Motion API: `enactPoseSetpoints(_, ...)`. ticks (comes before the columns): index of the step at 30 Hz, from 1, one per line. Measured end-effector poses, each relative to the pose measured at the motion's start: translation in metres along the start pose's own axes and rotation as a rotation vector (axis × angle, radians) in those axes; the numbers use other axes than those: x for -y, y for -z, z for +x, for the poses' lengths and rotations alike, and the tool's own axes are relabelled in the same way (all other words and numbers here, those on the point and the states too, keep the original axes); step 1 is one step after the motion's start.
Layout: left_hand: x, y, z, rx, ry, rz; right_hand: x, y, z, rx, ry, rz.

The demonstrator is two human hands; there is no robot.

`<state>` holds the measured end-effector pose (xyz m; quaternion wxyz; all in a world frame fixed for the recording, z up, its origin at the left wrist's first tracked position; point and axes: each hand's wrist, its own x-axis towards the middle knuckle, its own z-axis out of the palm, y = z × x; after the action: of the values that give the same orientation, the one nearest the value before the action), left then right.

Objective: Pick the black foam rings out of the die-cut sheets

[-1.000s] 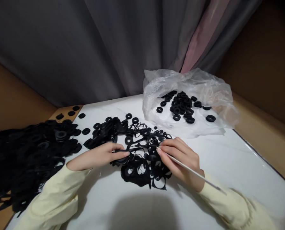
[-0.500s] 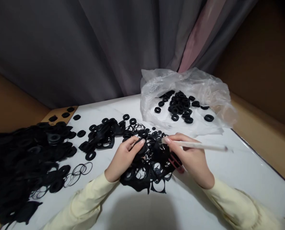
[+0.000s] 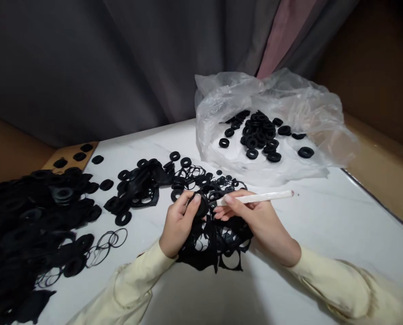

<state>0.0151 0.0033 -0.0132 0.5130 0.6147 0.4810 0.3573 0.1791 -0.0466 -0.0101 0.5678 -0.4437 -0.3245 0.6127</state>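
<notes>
A ragged black rubber sheet [image 3: 218,246] full of punched round holes lies on the white table [image 3: 323,225] between my hands. My left hand [image 3: 179,221] is closed, pinching a black rubber ring [image 3: 201,205] at the sheet's top edge. My right hand [image 3: 258,221] is closed round a thin white stick [image 3: 258,197], which lies level and points left at that ring. Both sleeves are pale yellow.
An open clear plastic bag [image 3: 289,104] at the back right holds several black rings [image 3: 258,135]. Loose rings and thin offcuts [image 3: 143,185] are scattered behind my hands. A big heap of black rubber scrap [image 3: 28,221] fills the left side. Grey curtains hang behind.
My left hand came in from the left and pinched a ring at the sheet's top. The stick swung from pointing down-right to lying level, and the sheet was lifted slightly.
</notes>
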Motion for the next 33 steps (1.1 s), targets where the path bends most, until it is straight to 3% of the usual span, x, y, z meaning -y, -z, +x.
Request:
enactPoseSetpoints(4,0.0008,0.0012,-0.0001,0.031,-0.020,0.085,-0.0013,-0.0012,0.0023,-0.061,0.018,-0.085)
enactPoseSetpoints(15,-0.0010,0.0050,-0.0002,0.110,-0.017,0.164,-0.0008,-0.0005,0.0043,0.055,-0.058,0.110)
enactPoseSetpoints(25,-0.0003,0.0040,0.0003,0.112,-0.031,0.177,-0.0028,0.0016,0.0031,-0.044,0.045,-0.202)
enactPoseSetpoints(33,-0.0008,0.0030,0.0007,0.104,-0.030,0.215,-0.0031,0.0007,0.0012,-0.059,0.099,-0.256)
